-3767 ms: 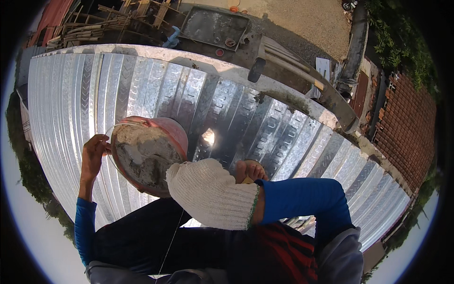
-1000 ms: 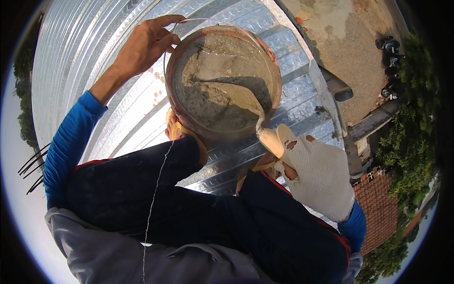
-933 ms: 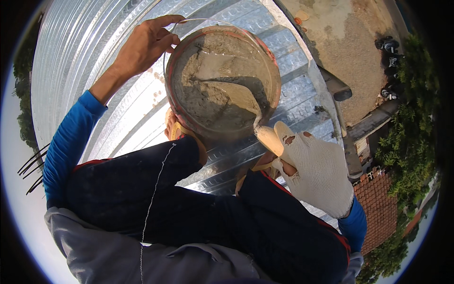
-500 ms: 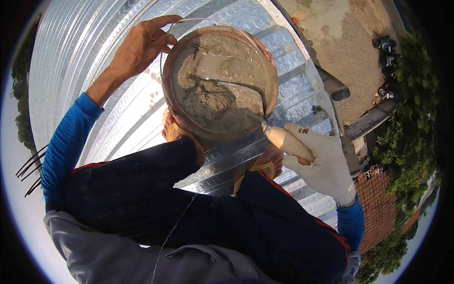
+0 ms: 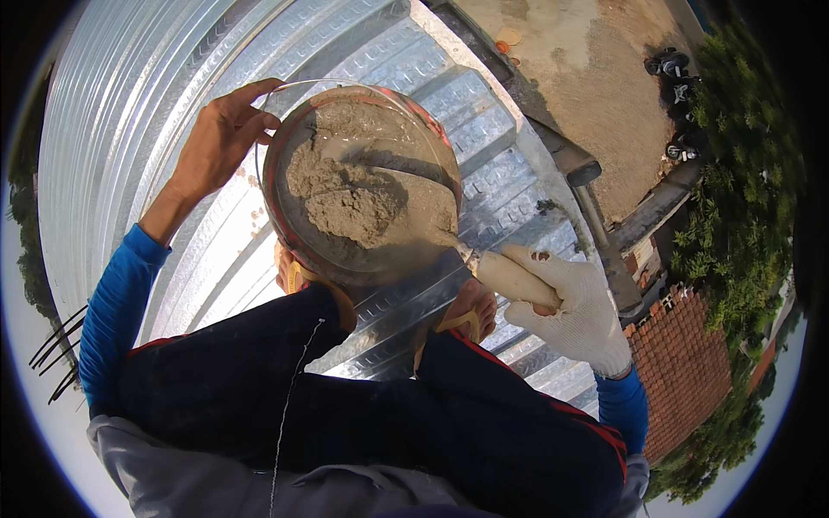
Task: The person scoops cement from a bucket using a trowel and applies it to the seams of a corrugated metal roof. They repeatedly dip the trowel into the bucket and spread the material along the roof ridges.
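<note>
A round bucket (image 5: 275,203) with a reddish rim holds wet grey mortar (image 5: 332,142). My bare left hand (image 5: 216,142) is at its upper left, fingers closed on the thin wire handle (image 5: 345,81). In a white knit glove with a small hole, my right hand (image 5: 574,302) grips the pale wooden handle of a trowel (image 5: 515,278). The trowel reaches in over the bucket's lower right side. Mortar covers most of its blade, with a rough lump (image 5: 358,211) heaped toward the far end, so the blade's outline is partly hidden.
Beneath the bucket lies ribbed metal sheeting (image 5: 484,121), ending at an edge (image 5: 518,116) on the right. Far below that edge are paved ground (image 5: 574,78), parked motorbikes (image 5: 669,65), a tiled roof (image 5: 682,363) and trees. My sandalled feet (image 5: 471,311) are close to the bucket. Dark rods (image 5: 59,350) jut out at left.
The bucket and both hands appear farther left and slightly lower in the picture. The trowel's blade has come up within the mortar, and the lump on it stands out more.
</note>
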A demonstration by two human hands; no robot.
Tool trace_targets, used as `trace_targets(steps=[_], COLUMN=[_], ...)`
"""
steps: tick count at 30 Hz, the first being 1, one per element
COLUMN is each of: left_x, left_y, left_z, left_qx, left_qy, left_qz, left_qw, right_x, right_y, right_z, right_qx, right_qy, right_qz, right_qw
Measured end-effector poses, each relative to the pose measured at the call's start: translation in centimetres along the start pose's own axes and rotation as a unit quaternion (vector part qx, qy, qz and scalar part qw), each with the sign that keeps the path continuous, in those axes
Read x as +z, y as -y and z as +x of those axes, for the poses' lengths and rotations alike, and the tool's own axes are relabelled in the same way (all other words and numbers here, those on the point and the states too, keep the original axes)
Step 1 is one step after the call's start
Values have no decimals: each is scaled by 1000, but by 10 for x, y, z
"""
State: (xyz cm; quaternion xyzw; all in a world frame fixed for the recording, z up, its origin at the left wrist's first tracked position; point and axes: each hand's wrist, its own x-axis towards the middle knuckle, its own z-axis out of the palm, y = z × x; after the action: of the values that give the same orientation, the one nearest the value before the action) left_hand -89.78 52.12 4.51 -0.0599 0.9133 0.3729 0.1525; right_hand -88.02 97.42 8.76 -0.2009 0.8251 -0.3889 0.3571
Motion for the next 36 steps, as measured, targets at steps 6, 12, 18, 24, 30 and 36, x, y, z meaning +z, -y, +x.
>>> trace_targets(steps=[6, 12, 18, 24, 30, 36], left_x=[0, 0, -1, -3, -6, -7], left_y=[-1, 5, 13, 21, 27, 35], left_z=[1, 0, 1, 10, 11, 10], left_qx=[-6, -20, -32, -35, -19, -12], left_qy=[2, 8, -1, -1, 2, -21], left_qz=[-15, -61, -68, 0, 4, 46], left_qw=[1000, 998, 997, 999, 1000, 999], right_x=[-2, -5, 20, 30, 35, 42], right_y=[-3, -8, -33, -44, -50, -56], right_z=[-8, -16, -28, -35, -33, -29], right_qx=[-2, 44, -32, -64, -58, -77], right_qy=[-18, -10, -93, -116, -103, -111], right_qz=[46, 99, 148, 161, 171, 203], right_qw=[999, 994, 984, 978, 978, 970])
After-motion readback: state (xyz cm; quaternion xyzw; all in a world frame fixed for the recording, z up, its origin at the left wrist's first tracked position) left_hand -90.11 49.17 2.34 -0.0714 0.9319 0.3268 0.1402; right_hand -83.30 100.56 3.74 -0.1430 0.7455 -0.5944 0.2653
